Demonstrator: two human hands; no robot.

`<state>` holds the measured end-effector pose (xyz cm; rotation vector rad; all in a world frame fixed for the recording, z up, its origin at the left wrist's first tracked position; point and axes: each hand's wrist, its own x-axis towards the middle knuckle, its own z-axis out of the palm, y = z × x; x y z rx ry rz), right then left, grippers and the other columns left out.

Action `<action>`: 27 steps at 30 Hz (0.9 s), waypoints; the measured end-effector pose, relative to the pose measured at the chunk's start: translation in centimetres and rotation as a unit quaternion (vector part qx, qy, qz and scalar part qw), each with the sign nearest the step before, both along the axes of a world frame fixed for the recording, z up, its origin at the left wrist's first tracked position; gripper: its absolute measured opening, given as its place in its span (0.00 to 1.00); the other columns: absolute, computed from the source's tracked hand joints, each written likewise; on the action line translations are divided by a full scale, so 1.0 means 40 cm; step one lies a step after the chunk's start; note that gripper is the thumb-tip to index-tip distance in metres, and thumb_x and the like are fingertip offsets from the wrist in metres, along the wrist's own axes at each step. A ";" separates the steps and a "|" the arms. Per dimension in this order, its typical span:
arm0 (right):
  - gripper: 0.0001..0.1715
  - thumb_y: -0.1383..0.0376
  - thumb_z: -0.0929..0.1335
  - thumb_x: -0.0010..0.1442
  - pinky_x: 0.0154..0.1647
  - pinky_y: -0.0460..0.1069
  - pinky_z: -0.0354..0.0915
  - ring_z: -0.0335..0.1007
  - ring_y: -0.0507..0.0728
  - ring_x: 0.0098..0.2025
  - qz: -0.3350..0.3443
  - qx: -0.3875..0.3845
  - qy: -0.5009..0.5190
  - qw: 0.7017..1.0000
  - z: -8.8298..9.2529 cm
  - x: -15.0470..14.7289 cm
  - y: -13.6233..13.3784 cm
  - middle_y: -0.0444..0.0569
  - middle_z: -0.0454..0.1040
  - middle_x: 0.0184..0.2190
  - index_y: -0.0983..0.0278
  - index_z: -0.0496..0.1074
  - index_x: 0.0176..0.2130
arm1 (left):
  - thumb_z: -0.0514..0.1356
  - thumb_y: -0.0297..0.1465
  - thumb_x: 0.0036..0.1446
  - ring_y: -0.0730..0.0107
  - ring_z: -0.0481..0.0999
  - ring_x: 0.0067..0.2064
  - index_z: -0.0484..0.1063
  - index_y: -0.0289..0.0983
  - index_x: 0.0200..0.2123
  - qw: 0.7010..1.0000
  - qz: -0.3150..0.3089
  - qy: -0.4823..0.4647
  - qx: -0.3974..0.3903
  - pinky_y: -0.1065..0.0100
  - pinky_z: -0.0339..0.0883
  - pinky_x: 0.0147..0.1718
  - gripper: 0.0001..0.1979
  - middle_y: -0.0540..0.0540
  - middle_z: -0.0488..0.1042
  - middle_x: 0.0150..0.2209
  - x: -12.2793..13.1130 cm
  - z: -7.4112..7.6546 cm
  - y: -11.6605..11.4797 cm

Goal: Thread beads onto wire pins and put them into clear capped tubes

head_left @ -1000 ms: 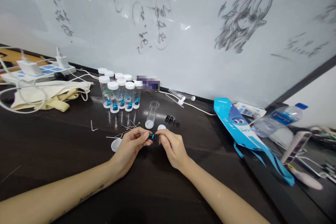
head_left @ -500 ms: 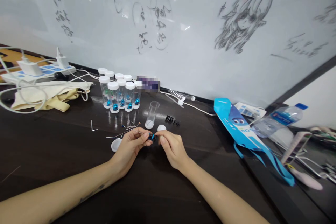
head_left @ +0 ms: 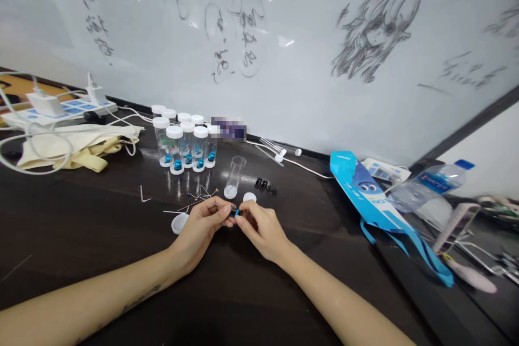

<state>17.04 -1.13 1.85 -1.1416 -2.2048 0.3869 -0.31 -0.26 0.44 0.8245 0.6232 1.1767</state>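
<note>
Between my hands is a small shiny blue and black cylindrical part (head_left: 234, 212), partly covered by fingers. My left hand (head_left: 206, 221) pinches its left end. The thumb and forefinger of my right hand (head_left: 264, 228) close on its right end. Just behind them an uncapped clear tube (head_left: 235, 175) stands on the table, with a white cap (head_left: 250, 197) beside it. Another white cap (head_left: 178, 223) lies left of my left hand. Thin wires with small coloured ends (head_left: 203, 193) are scattered beyond that hand. Several small black parts (head_left: 265, 185) sit in a row to the right.
Several white-capped tubes (head_left: 175, 146) with blue parts inside stand at the back. An L-shaped hex key (head_left: 142, 194) lies to the left. Cloth (head_left: 81, 146) and a power strip (head_left: 68, 109) occupy the far left. A blue bag (head_left: 357, 184) and a water bottle (head_left: 433, 184) are right.
My right hand's thumb and forefinger have moved in and closed on the right end of the blue and black part. My left hand has stayed nearly in place.
</note>
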 end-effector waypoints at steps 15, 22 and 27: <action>0.09 0.63 0.60 0.68 0.28 0.45 0.56 0.61 0.51 0.23 -0.002 0.006 -0.010 1.000 -0.004 0.002 0.003 0.41 0.65 0.23 0.62 0.65 0.36 | 0.68 0.31 0.51 0.73 0.70 0.30 0.77 0.36 0.28 1.000 -0.010 0.017 0.011 0.72 0.65 0.36 0.05 0.49 0.75 0.27 -0.001 -0.002 -0.002; 0.14 0.63 0.57 0.70 0.30 0.45 0.58 0.65 0.51 0.24 0.001 -0.023 -0.008 1.000 -0.005 0.003 0.006 0.42 0.67 0.23 0.62 0.63 0.32 | 0.67 0.31 0.52 0.74 0.70 0.30 0.77 0.35 0.28 1.000 -0.017 0.015 0.011 0.73 0.65 0.35 0.05 0.49 0.74 0.26 0.000 -0.001 -0.002; 0.16 0.60 0.56 0.71 0.32 0.45 0.59 0.66 0.52 0.25 -0.014 -0.029 0.000 0.999 -0.005 0.004 0.006 0.43 0.68 0.24 0.62 0.64 0.34 | 0.68 0.31 0.51 0.75 0.70 0.30 0.77 0.35 0.28 1.000 -0.003 0.004 -0.005 0.73 0.65 0.35 0.05 0.49 0.74 0.27 0.000 -0.003 0.002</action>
